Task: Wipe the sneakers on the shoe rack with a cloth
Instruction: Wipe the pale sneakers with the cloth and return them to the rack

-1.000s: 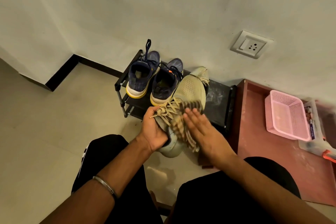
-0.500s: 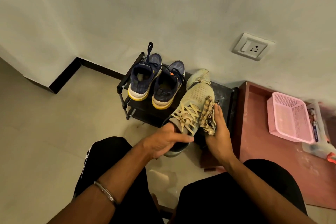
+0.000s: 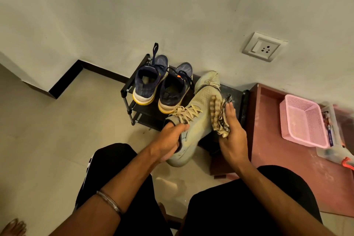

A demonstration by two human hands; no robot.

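Between my knees and the rack (image 3: 127,90), I hold the beige sneaker (image 3: 199,105) up off the floor so the cloth can reach its side. My left hand (image 3: 168,143) grips it at the heel end, fingers curled over the collar just below the laces (image 3: 186,114); that steadies the shoe and keeps it from twisting under the rubbing. My right hand (image 3: 232,134) lies flat, fingers straight and together, pressing the checked cloth (image 3: 219,119) against the sneaker's right flank. A flat palm spreads the pressure over more fabric than a pinch would, which I judge suits a mesh upper.

The sneaker's long axis runs from the heel near my left hand, away and a little to my right, with the toe aimed at the wall and reaching over the rack's top shelf. It is tilted, laces turned up and toward my left, so the flank under the cloth faces my right hand. I cannot tell whether the toe touches the shelf.

Its mate (image 3: 209,80) sits on the rack just behind the toe, beside the navy pair (image 3: 162,88), whose heels face me. To my right a pink basket (image 3: 298,120) rests on a low red surface (image 3: 277,159).
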